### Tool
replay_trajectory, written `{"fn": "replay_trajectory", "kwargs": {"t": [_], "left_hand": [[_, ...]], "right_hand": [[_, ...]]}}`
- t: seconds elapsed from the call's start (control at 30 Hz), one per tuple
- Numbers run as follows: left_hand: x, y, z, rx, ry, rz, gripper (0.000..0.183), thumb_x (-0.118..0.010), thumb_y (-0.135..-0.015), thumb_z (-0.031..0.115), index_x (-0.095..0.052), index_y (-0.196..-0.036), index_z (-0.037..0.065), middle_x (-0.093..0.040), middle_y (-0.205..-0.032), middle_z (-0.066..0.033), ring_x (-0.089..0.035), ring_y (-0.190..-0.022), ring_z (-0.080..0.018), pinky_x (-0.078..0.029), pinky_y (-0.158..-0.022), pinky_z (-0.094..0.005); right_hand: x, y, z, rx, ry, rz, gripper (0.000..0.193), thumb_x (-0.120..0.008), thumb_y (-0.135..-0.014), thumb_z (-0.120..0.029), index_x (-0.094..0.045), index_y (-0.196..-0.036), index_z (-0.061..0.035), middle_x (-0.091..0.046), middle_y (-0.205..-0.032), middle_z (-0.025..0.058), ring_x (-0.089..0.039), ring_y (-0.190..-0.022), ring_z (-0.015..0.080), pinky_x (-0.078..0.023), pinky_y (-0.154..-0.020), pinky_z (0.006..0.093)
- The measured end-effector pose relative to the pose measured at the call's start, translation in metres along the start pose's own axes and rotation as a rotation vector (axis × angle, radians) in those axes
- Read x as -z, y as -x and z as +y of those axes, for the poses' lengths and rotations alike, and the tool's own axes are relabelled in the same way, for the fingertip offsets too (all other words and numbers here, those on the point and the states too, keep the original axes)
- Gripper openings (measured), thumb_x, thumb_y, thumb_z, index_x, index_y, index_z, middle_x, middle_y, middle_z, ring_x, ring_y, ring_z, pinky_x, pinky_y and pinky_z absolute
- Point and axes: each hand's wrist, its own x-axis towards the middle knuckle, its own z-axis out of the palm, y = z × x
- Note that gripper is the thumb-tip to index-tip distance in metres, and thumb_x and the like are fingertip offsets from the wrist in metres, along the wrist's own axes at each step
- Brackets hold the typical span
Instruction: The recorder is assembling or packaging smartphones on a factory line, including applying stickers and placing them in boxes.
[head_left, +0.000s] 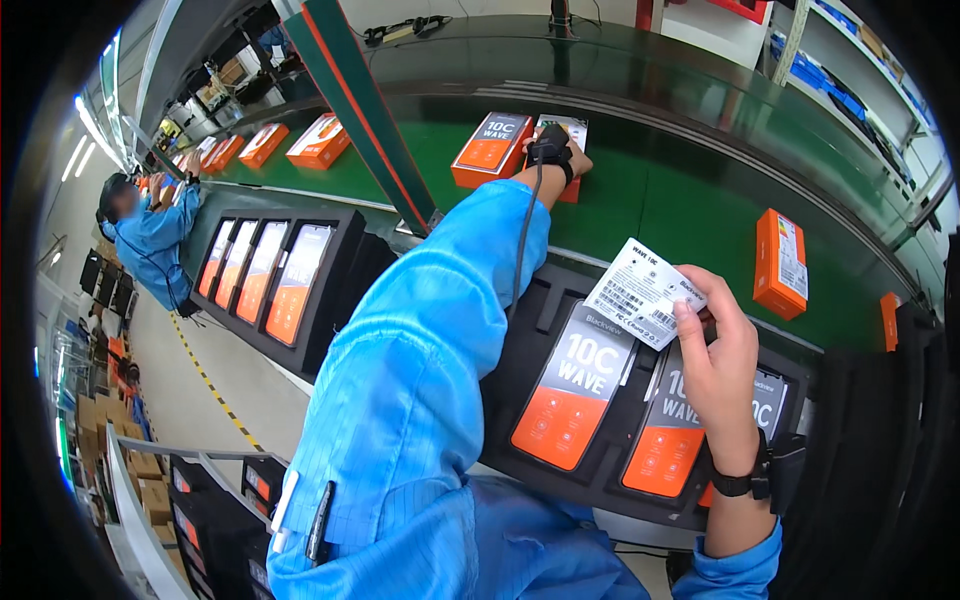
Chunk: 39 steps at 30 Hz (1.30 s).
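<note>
Nearest us: black tray [610,440] in front of the green counter [660,190], w/ at least 3 phones in slots: one phone at L [575,385], one in the middle [665,450], one at R [768,405] partly behind our R hand [722,355]. Our sleeve [420,320] hides some of the tray's L end, so can't give a full count. These look like the bulk of what's left.

Just above the L phone, our R grip pinches a white card [638,290], thumb on its printed face. It's tilted, overlapping the phone's top end in view; not put down anywhere yet, so prob. mid-step.

Off to L, a 2nd tray [345,270] w/ 4 phones in slots: prob. untouched stock.

On the counter, R side, an orange box [782,265] stands apart, label facing us. Farther in, our L hand [580,160] is at a pale-topped box [575,128]; wrist strap [550,146] hides the fingers, so can't tell if that grip is spread or closed. Just beside it, another orange box [490,148] shows a phone-like face on top; could be a packed one, can't confirm.

Farther L along the counter, more orange boxes [320,142], prob. further along, then a co-worker [150,240] in blue.
</note>
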Motion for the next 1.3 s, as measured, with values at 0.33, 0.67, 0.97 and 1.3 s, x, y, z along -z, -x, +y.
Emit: {"fn": "replay_trajectory", "kwargs": {"t": [0.33,0.67,0.97,1.3], "left_hand": [[0.093,0.001,-0.029,-0.424,0.063,0.34,0.066,-0.071,-0.063,0.043,-0.057,-0.122,0.016,-0.053,-0.129,-0.0167,-0.049,-0.121,-0.0356,-0.04,-0.097,-0.049],[0.053,-0.024,-0.053,-0.303,-0.154,-0.071,0.079,-0.063,-0.067,0.053,-0.041,-0.14,0.034,-0.036,-0.144,-0.0191,-0.043,-0.124,-0.0439,-0.037,-0.101,-0.0509],[0.046,-0.005,-0.025,-0.321,-0.25,-0.343,0.091,-0.063,-0.066,0.053,-0.036,-0.143,0.012,-0.027,-0.149,-0.0223,-0.043,-0.126,-0.042,-0.044,-0.096,-0.044],[0.033,-0.042,-0.054,0.101,1.557,-1.024,0.048,-0.063,-0.089,0.03,-0.048,-0.129,0.009,-0.057,-0.121,-0.0119,-0.061,-0.101,-0.0289,-0.047,-0.093,-0.0385]], "right_hand": [[0.026,0.006,0.001,0.037,-0.019,0.075,0.022,-0.055,-0.089,-0.006,-0.06,-0.111,-0.0032,-0.065,-0.088,0.0138,-0.06,-0.067,0.0211,-0.048,-0.062,0.0297],[0.022,0.002,0.014,0.012,0.004,0.055,0.023,-0.055,-0.089,-0.008,-0.059,-0.111,-0.0053,-0.065,-0.092,0.014,-0.062,-0.07,0.0262,-0.049,-0.064,0.0335],[0.023,0.003,0.022,0.007,0.043,0.054,0.022,-0.056,-0.088,-0.009,-0.059,-0.11,-0.0062,-0.066,-0.093,0.0137,-0.062,-0.073,0.0293,-0.049,-0.065,0.0355],[0.035,-0.004,0.048,-0.052,0.014,0.112,0.022,-0.056,-0.088,-0.011,-0.059,-0.109,-0.0056,-0.065,-0.088,0.0155,-0.063,-0.073,0.0308,-0.048,-0.066,0.0382]]}}
